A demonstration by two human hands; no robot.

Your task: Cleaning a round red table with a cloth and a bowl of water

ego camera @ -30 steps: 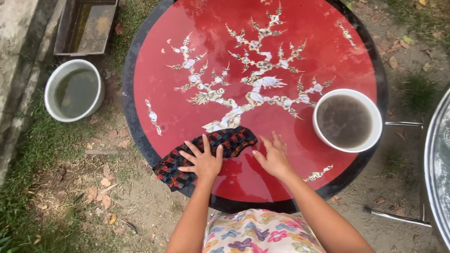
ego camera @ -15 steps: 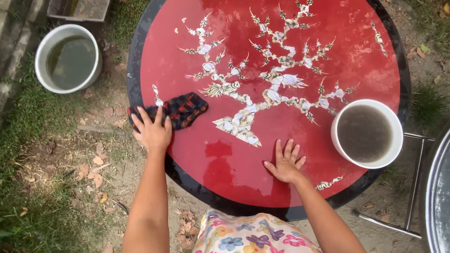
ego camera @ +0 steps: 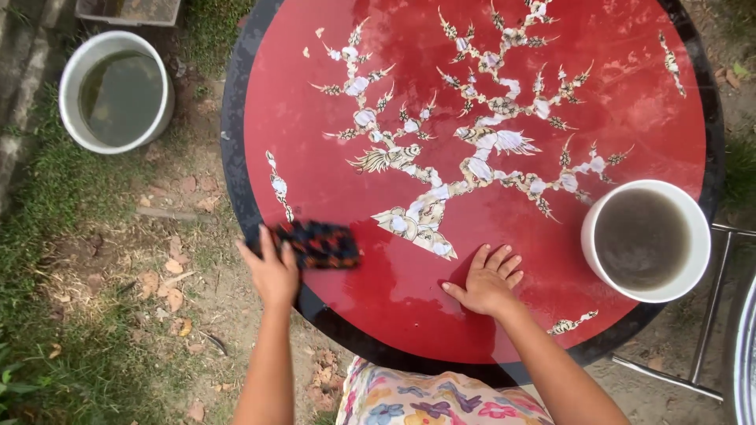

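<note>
A round red lacquered table (ego camera: 331,149) with a black rim carries a pale inlaid tree-and-bird design (ego camera: 465,149). My left hand (ego camera: 272,271) presses flat on a dark checked cloth (ego camera: 319,244) at the table's near left edge, fingers spread over the cloth's left end. My right hand (ego camera: 488,282) rests flat on the wet red surface near the front, fingers apart, holding nothing. A white bowl of murky water (ego camera: 644,240) stands on the table to the right of that hand.
On the ground at upper left sits a white bucket of greenish water (ego camera: 118,90). Grass, dirt and dry leaves surround the table. A metal chair frame (ego camera: 705,315) and a shiny round rim (ego camera: 744,362) lie at the right edge.
My left hand has slid the cloth from the left rim down toward the near edge. My right hand has stayed planted. The view has shifted slightly.
</note>
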